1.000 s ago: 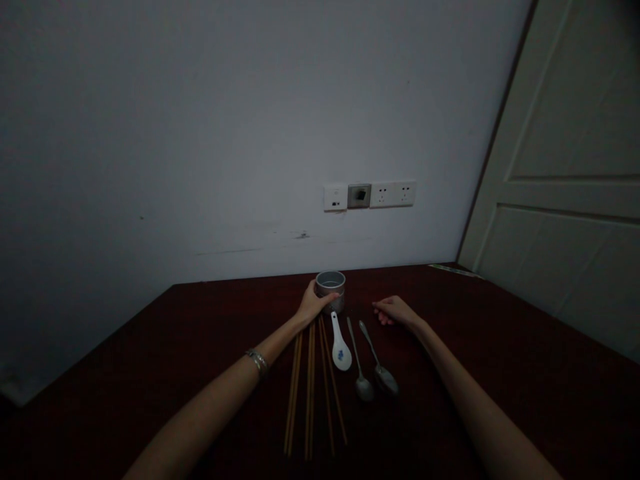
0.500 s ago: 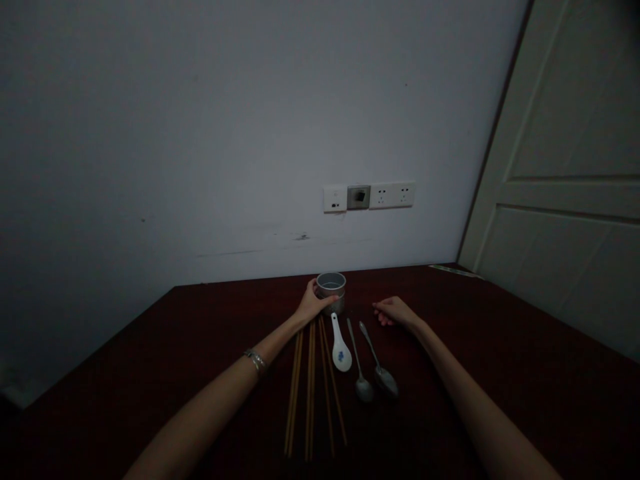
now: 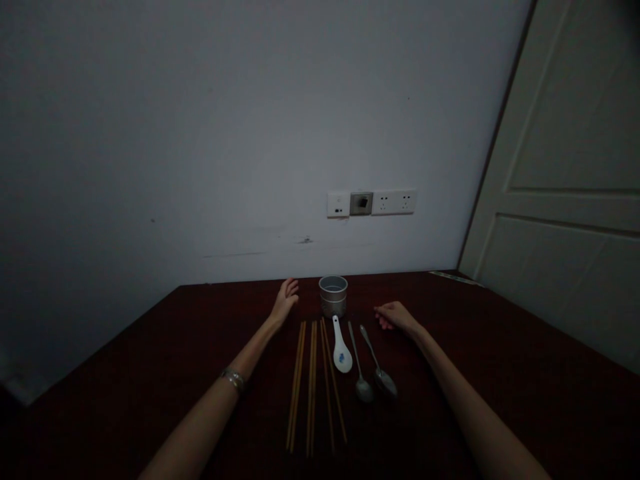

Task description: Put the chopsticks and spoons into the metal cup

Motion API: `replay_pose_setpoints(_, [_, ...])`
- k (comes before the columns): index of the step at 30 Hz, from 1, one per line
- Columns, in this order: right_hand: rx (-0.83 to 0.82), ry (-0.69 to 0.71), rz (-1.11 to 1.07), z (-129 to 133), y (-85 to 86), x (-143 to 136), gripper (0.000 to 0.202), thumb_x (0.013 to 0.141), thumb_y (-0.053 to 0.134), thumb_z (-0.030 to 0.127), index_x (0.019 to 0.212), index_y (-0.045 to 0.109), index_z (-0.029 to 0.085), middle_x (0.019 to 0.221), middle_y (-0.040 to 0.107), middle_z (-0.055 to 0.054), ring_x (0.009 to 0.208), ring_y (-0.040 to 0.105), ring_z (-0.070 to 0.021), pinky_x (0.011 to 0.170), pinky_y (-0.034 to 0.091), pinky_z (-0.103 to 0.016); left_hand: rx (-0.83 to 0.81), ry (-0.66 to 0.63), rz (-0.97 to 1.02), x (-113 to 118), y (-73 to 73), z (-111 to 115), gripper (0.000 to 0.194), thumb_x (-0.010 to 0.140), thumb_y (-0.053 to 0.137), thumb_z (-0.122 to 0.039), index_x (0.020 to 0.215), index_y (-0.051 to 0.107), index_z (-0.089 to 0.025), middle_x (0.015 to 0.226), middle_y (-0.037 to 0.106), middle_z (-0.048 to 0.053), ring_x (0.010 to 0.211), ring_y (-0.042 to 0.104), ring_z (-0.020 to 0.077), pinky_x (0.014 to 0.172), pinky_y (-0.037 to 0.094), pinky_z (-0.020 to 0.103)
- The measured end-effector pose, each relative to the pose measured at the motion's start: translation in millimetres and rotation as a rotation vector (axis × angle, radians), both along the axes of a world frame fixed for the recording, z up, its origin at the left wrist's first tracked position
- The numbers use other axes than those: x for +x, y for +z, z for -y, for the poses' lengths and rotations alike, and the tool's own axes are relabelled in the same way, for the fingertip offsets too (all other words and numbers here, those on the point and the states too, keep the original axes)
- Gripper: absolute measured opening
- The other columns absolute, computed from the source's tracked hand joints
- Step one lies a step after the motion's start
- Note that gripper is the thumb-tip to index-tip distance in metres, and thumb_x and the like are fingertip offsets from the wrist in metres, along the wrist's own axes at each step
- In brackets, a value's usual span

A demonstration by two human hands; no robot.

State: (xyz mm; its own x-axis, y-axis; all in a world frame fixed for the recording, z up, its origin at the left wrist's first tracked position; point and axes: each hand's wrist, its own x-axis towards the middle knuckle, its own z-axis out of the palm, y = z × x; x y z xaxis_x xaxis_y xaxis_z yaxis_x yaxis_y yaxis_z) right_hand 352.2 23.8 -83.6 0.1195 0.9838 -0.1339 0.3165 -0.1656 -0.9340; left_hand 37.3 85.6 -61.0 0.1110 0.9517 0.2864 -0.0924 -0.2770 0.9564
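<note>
My left hand [image 3: 285, 300] is open, holding nothing, its fingers apart, a short way left of a metal cup [image 3: 333, 297]. The cup stands upright near the back of the table. My right hand [image 3: 394, 315] rests to the right of the cup with its fingers curled in and nothing visible in them. Between my arms lie several wooden chopsticks [image 3: 311, 390] in pairs. Beside them are a white soup spoon [image 3: 342, 355] with a blue pattern, its handle end by the cup's base, a long-handled metal spoon [image 3: 364, 390] and a larger metal spoon [image 3: 386, 383].
The dark red table [image 3: 215, 333] meets a pale wall [image 3: 240, 133] at its back edge. Sockets and a switch [image 3: 371, 203] sit on the wall. A panelled door [image 3: 565, 160] is at the right. A flat strip [image 3: 455, 277] lies at the back right edge.
My left hand has let go of the metal cup and moved left, away from it. The cup and utensils stay in place, and my right hand has hardly moved.
</note>
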Motion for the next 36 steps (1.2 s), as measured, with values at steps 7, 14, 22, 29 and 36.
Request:
replay_pose_setpoints(7, [0.031, -0.02, 0.012, -0.1, -1.6, -2.5, 0.027, 0.076, 0.053, 0.024, 0.05, 0.052, 0.014, 0.034, 0.051, 0.002, 0.029, 0.045, -0.0063, 0.031, 0.031, -0.015, -0.179, 0.162, -0.12, -14.2, -14.2, 7.9, 0.028, 0.064, 0.049, -0.017, 0.09, 0.059, -0.012, 0.099, 0.063, 0.012, 0.083, 0.061, 0.0176, 0.056, 0.046, 0.021])
replay_pose_setpoints(14, [0.128, -0.034, -0.014, 9.1, -5.7, -1.1, 0.026, 0.075, 0.052, 0.03, 0.054, 0.053, 0.014, 0.037, 0.05, 0.004, 0.031, 0.046, -0.0064, 0.032, 0.032, -0.016, -0.212, 0.13, -0.106, -18.1, -21.2, 7.3, 0.022, 0.062, 0.047, -0.016, 0.079, 0.06, -0.01, 0.077, 0.064, 0.008, 0.062, 0.058, 0.0112, 0.049, 0.043, 0.019])
replay_pose_setpoints(22, [0.286, -0.054, -0.042, 15.9, -10.6, 1.6, 0.034, 0.071, 0.053, 0.046, 0.057, 0.054, 0.015, 0.04, 0.051, 0.003, 0.032, 0.046, -0.0069, 0.032, 0.033, -0.017, -0.171, 0.188, -0.207, -18.7, -22.5, 9.6, 0.023, 0.06, 0.045, -0.015, 0.076, 0.062, -0.011, 0.068, 0.061, 0.004, 0.048, 0.045, 0.0075, 0.036, 0.03, 0.016])
replay_pose_setpoints(29, [0.331, -0.071, -0.059, 17.7, -13.1, -1.0, 0.034, 0.072, 0.052, 0.045, 0.058, 0.054, 0.014, 0.041, 0.052, 0.002, 0.031, 0.046, -0.0069, 0.031, 0.032, -0.016, -0.158, 0.168, -0.308, -17.9, -23.0, 11.5, 0.023, 0.06, 0.046, -0.017, 0.075, 0.063, -0.013, 0.062, 0.06, 0.001, 0.043, 0.042, 0.0074, 0.037, 0.027, 0.017])
replay_pose_setpoints(36, [0.32, -0.074, -0.059, 15.1, -15.7, -0.7, 0.033, 0.072, 0.052, 0.045, 0.057, 0.053, 0.015, 0.041, 0.052, 0.002, 0.031, 0.047, -0.0075, 0.031, 0.033, -0.016, -0.06, 0.193, -0.428, -18.7, -27.3, 10.7, 0.02, 0.062, 0.048, -0.017, 0.073, 0.064, -0.015, 0.067, 0.064, 0.002, 0.057, 0.055, 0.013, 0.051, 0.04, 0.021])
